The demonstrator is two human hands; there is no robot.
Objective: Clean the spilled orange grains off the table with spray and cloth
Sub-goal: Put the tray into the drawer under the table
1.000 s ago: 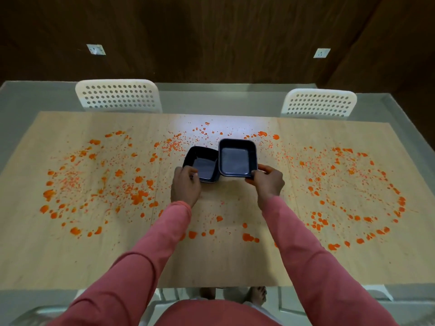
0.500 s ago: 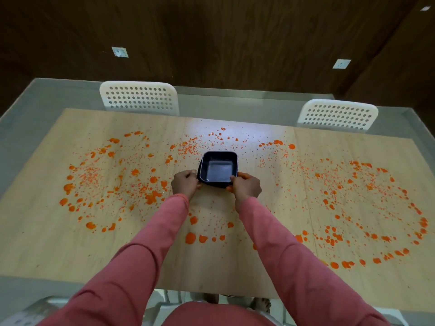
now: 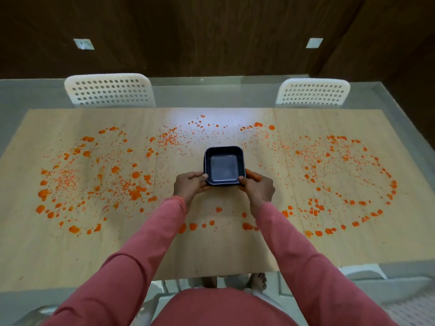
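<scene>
Head view: both hands are gripping a dark square tray [image 3: 223, 166] at the table's [image 3: 211, 255] middle, left hand [image 3: 191, 185] and right hand [image 3: 257, 187] clamping its near corners. Orange grains [image 3: 94, 180] are lying scattered toward both ends.

The desk [image 3: 211, 250] looks like pale matt wood grain. On it, the dark tray [image 3: 223, 167] has a smooth, faintly glossy finish. Behind the desk, white perforated plastic chairs [image 3: 110, 90]; sleeves [image 3: 150, 236] are soft pink cloth.
</scene>
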